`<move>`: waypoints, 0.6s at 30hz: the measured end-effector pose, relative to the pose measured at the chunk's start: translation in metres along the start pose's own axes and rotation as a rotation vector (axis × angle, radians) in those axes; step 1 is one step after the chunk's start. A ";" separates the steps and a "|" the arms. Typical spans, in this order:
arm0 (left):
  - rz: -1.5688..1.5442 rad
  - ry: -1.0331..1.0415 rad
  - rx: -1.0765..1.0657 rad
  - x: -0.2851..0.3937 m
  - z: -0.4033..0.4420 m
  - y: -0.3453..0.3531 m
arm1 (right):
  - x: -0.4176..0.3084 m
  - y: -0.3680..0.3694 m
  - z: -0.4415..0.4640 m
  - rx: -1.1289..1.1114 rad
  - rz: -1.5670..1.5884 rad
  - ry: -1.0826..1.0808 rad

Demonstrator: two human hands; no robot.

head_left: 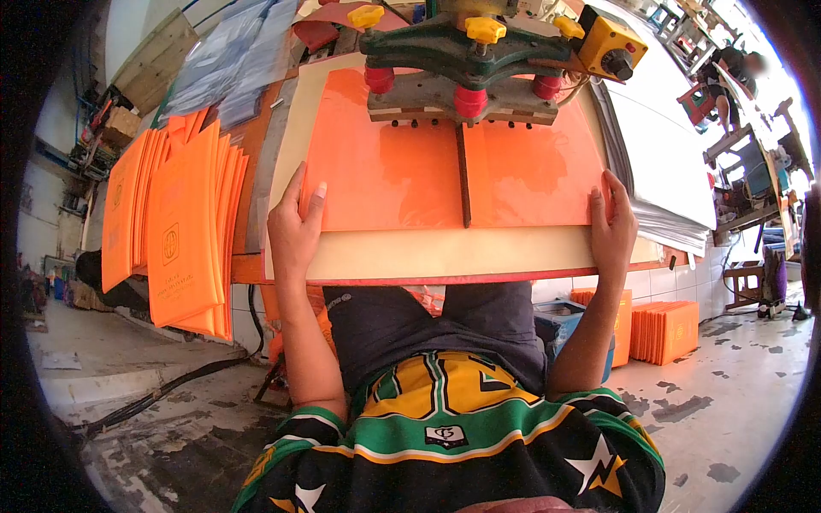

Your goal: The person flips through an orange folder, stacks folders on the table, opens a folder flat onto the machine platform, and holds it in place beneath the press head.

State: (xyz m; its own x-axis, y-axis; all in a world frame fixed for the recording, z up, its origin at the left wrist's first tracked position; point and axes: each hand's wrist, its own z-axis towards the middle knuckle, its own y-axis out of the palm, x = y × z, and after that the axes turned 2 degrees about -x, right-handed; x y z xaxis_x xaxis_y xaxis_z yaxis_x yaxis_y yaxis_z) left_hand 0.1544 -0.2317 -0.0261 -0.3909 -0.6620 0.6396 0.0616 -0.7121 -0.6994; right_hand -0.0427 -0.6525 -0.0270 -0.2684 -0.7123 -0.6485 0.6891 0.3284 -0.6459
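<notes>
An orange sheet point(385, 162) with a glossy surface lies on the cream board point(445, 252), under the front of the green press head point(462, 64). A dark bar point(464, 175) runs front to back across its middle. At the sheet's left edge rests my left hand point(297, 221), its thumb and fingers apart. My right hand point(612, 224) is at the right edge, thumb and fingers also apart. Neither hand is wrapped round anything; both touch or nearly touch the sheet's sides.
Orange printed folders point(184, 231) stand at the table's left end. Clear plastic sheets point(227, 64) lie behind them. A yellow control box point(612, 44) is beside the press. White sheets point(654, 154) are stacked on the right. More orange stacks point(665, 332) sit on the floor. A person point(731, 77) is far right.
</notes>
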 end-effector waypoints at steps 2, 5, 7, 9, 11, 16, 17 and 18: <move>-0.005 -0.011 -0.006 0.000 0.000 0.000 | 0.000 0.000 0.000 -0.001 0.003 -0.001; -0.005 -0.010 -0.006 0.001 0.000 0.000 | -0.003 -0.001 0.000 -0.003 0.001 0.002; -0.002 -0.017 -0.007 0.001 0.000 0.000 | 0.000 0.000 0.000 0.000 -0.002 0.002; 0.002 -0.024 -0.008 0.001 0.000 0.000 | 0.000 0.000 0.000 0.003 -0.004 0.002; 0.007 -0.023 -0.006 0.003 0.000 -0.001 | -0.003 -0.001 0.000 0.000 -0.013 -0.001; -0.004 -0.006 0.001 0.001 0.000 0.000 | -0.001 -0.001 0.001 0.002 -0.018 -0.005; 0.001 -0.001 0.003 0.001 0.000 0.000 | 0.000 0.000 0.001 0.003 -0.015 -0.005; 0.001 -0.001 0.003 0.001 0.000 0.000 | 0.000 -0.001 0.001 0.003 -0.015 -0.005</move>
State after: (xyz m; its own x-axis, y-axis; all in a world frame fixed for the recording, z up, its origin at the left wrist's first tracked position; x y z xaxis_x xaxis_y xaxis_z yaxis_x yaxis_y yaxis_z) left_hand 0.1541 -0.2322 -0.0250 -0.3903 -0.6625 0.6393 0.0644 -0.7124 -0.6989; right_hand -0.0424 -0.6528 -0.0261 -0.2757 -0.7203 -0.6365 0.6869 0.3156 -0.6546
